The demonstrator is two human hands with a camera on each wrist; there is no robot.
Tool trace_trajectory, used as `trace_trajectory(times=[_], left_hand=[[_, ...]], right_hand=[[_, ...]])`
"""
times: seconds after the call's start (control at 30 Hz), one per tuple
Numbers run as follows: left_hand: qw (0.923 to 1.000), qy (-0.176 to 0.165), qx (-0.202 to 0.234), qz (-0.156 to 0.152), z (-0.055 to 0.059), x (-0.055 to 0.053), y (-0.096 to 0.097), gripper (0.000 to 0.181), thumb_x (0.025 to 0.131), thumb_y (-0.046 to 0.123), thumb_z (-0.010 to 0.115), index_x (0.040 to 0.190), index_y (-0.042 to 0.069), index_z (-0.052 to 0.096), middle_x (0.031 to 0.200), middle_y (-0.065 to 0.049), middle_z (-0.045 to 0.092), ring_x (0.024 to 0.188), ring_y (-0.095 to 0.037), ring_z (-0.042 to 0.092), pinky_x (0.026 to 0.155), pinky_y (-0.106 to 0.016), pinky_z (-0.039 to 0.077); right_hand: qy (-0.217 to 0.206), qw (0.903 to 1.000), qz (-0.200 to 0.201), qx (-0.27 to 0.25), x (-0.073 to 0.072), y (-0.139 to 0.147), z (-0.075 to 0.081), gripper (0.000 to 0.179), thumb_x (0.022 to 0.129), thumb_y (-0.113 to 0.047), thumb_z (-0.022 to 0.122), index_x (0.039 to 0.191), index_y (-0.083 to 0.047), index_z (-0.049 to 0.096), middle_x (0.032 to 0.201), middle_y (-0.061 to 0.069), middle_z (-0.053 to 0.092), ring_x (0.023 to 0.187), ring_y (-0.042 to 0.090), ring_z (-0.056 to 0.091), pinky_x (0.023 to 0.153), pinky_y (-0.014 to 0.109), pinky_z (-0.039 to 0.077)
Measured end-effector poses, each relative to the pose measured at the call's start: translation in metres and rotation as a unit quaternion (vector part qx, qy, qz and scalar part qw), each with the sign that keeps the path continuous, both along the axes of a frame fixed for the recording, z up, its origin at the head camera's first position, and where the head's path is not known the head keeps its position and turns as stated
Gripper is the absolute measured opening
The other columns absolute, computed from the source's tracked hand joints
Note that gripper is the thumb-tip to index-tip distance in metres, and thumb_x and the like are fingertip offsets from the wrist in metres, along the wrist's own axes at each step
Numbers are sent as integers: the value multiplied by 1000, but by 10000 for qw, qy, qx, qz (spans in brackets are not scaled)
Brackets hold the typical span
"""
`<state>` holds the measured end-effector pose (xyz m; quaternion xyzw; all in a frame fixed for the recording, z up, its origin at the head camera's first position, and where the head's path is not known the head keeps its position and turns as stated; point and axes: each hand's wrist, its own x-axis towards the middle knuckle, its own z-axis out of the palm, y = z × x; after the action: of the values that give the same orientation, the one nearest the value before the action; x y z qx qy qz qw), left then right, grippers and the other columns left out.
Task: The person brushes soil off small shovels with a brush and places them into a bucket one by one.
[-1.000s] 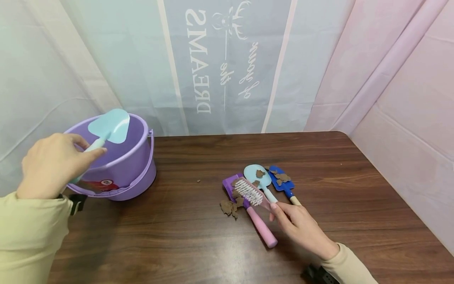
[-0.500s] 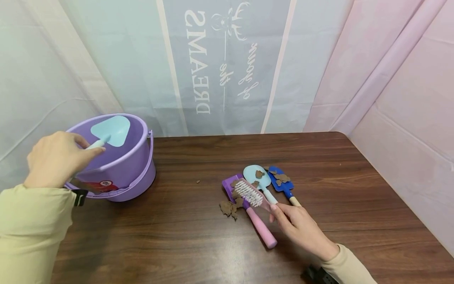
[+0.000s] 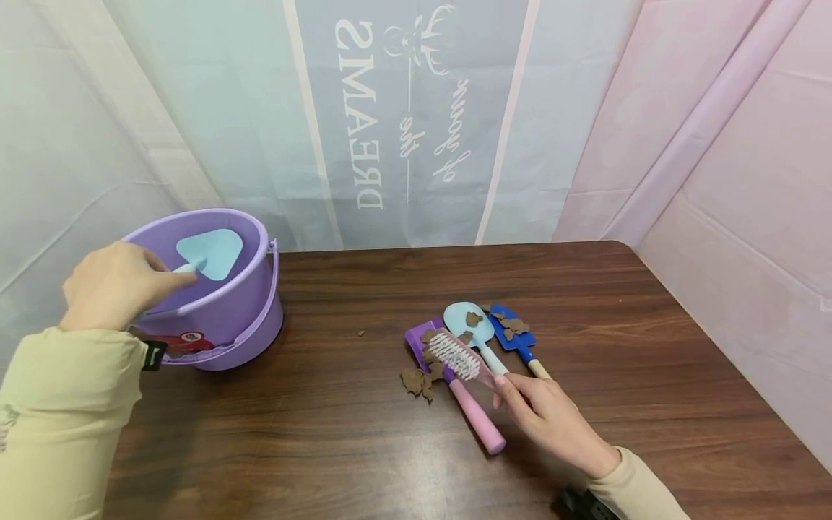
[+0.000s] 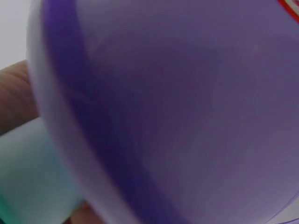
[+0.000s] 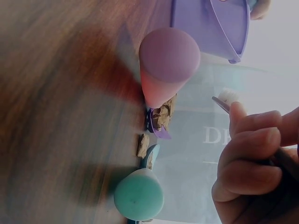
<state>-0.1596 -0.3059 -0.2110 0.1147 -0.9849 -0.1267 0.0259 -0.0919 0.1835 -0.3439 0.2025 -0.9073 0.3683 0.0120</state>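
Observation:
My left hand (image 3: 117,285) grips the handle of a light blue trowel (image 3: 224,249) over the mouth of a purple bucket (image 3: 227,325). The blade appears within the bucket's opening, and no flakes show on it. In the left wrist view the bucket wall (image 4: 187,116) hides most of the hand; part of the pale handle (image 4: 37,168) shows. My right hand (image 3: 552,419) holds a pink brush (image 3: 458,355), white bristles facing up, above a purple shovel (image 3: 422,336) with a pink handle (image 3: 477,419). Brown flakes (image 3: 412,381) lie on and beside that shovel.
Right of the purple shovel lie a second light blue shovel (image 3: 464,318) and a blue shovel (image 3: 510,336), both carrying brown flakes. One small crumb (image 3: 361,333) sits on the wooden table (image 3: 312,433). Printed curtains (image 3: 416,180) hang behind the table.
The left hand has shifted slightly right, and the trowel blade has moved lower and right in the bucket's mouth. My right hand and the brush have stayed about where they were.

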Motion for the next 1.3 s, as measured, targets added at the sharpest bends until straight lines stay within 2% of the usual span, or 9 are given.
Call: trace_trajectory(times=[0.33,0.47,0.57,0.77,1.07,1.3], left_hand=[[9998,-176,37,15,-4,-2,0,49,82,50,63,86,3,74,71,-10,64,87,-46,50,63,-50,36],[9994,-341,51,0,-4,-3,0,49,83,49,62,83,2,72,72,-13,64,95,-50,46,79,-63,32],[9991,-421,46,-16,-5,-4,1,46,82,48,63,77,2,69,72,-14,63,98,-49,46,85,-68,27],[9992,-370,-109,-111,-11,-6,-3,41,79,43,65,62,7,57,66,-11,58,81,-41,54,67,-51,37],[9967,-570,24,-583,-18,-11,-10,34,79,33,63,61,7,51,63,-10,54,66,-32,53,59,-34,35],[9935,-845,85,-754,-16,-13,-9,35,81,34,61,63,7,52,62,-8,52,64,-29,52,58,-31,36]], right_hand=[[30,10000,-29,38,-1,0,-1,32,102,-23,44,74,-23,58,52,-19,33,43,-5,28,41,19,28],[129,9999,-18,55,0,-1,-2,32,102,-22,44,73,-23,58,52,-20,32,43,-6,27,41,19,28],[141,9999,-21,50,0,0,-2,32,102,-21,45,73,-24,58,52,-20,32,43,-6,27,41,19,28],[42,10000,-12,14,0,0,-2,32,102,-22,44,74,-24,58,52,-19,33,43,-5,28,41,19,28],[-13,10000,-14,25,0,0,-2,32,102,-23,43,74,-25,58,52,-19,33,43,-5,28,41,18,28],[77,9999,-66,51,1,-1,-4,32,102,-22,44,73,-26,57,52,-20,33,43,-6,28,41,19,28]])
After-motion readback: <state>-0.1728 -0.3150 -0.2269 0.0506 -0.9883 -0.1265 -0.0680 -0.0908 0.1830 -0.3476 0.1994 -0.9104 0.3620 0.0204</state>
